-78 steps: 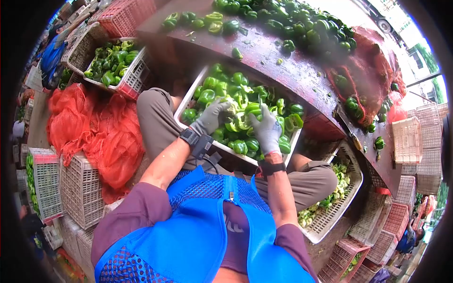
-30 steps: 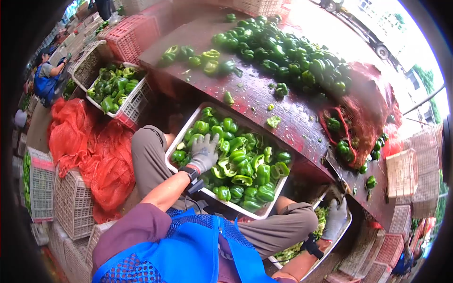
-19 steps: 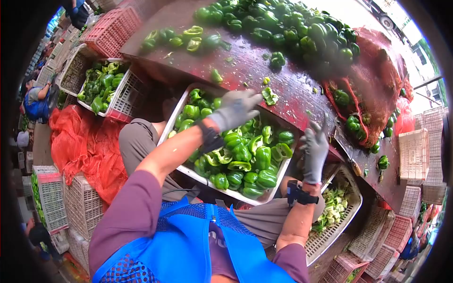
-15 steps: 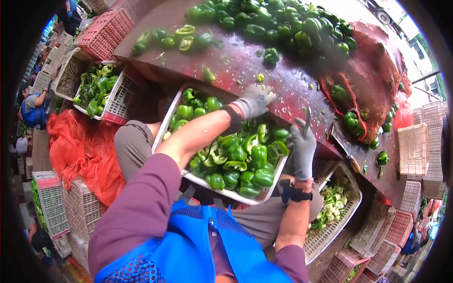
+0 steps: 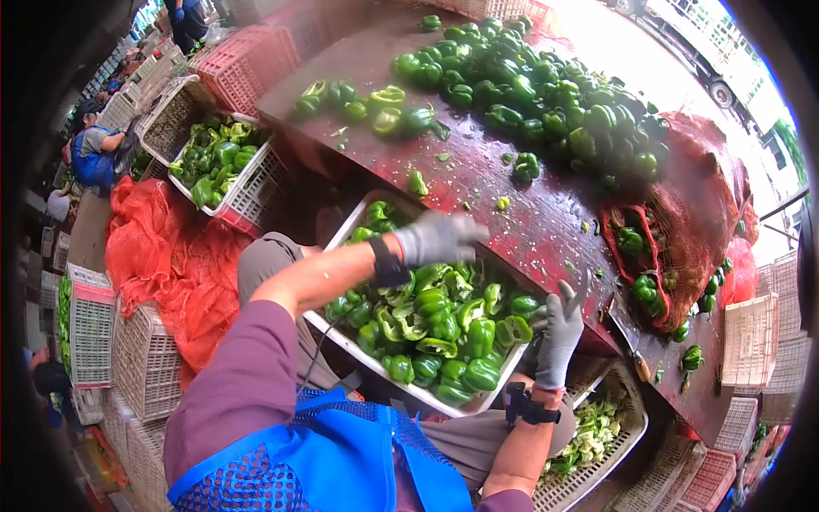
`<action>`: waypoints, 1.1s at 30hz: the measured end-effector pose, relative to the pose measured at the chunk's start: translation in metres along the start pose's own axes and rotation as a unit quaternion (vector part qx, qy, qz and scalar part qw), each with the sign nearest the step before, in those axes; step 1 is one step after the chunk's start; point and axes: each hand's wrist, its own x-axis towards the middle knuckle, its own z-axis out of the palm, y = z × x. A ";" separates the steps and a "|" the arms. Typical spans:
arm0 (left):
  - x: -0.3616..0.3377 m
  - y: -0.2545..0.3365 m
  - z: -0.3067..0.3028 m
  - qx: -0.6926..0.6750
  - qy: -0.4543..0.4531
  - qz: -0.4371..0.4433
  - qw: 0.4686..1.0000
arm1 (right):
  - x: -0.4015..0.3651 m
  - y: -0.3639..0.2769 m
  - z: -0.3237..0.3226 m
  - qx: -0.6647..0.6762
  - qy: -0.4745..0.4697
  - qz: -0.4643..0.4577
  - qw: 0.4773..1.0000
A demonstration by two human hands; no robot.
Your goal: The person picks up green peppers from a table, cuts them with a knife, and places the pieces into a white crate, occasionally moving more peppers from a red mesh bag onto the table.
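Observation:
My left hand [image 5: 439,237], in a grey work glove, is over the far side of a white plastic crate [image 5: 478,403], its fingers stretched out with nothing visible in them. Green bell peppers [image 5: 437,311], some whole and some cut open, fill this crate between my legs. At the crate's right end my right hand [image 5: 559,333], also gloved, is closed around a small knife [image 5: 583,288]. Only the blade shows, pointing up past the fingers; the handle is hidden in the hand. Just beyond both hands is the edge of a dark red tabletop [image 5: 486,224] with scattered pepper bits.
A big heap of bell peppers [image 5: 546,102] lies on the tabletop, beside a red mesh sack [image 5: 695,188]. A larger knife [image 5: 627,328] rests at the table's right edge. A crate of pale trimmings [image 5: 627,444] stands right; another pepper crate [image 5: 247,192] and red netting [image 5: 175,264] are left.
My left hand has drawn back leftward from the table edge to over the crate. My right hand stays by the crate's right end with the knife. The camera view has shifted.

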 end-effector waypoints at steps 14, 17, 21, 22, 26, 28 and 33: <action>0.099 -0.203 -0.108 0.236 -0.015 -0.380 0.894 | -0.029 -0.008 0.076 0.072 -0.115 0.124 0.983; 0.101 -0.190 -0.109 0.081 0.031 -0.405 0.910 | -0.029 0.009 0.077 -0.213 -0.110 -0.045 0.970; 0.054 -0.162 -0.078 -0.410 0.154 -0.345 0.830 | -0.037 -0.002 0.089 -0.344 -0.116 -0.138 0.922; 0.039 -0.148 -0.070 -0.550 0.153 -0.312 0.759 | -0.038 -0.003 0.090 -0.341 -0.111 -0.158 0.920; -0.030 -0.044 -0.064 -0.689 0.154 -0.375 0.601 | -0.041 -0.001 0.103 -0.332 -0.139 -0.202 0.911; -0.054 0.026 -0.081 -0.673 0.197 -0.430 0.568 | -0.046 0.002 0.115 -0.367 -0.177 -0.218 0.887; -0.116 0.059 -0.046 -0.713 0.198 -0.405 0.538 | -0.067 0.015 0.148 -0.355 -0.253 -0.231 0.870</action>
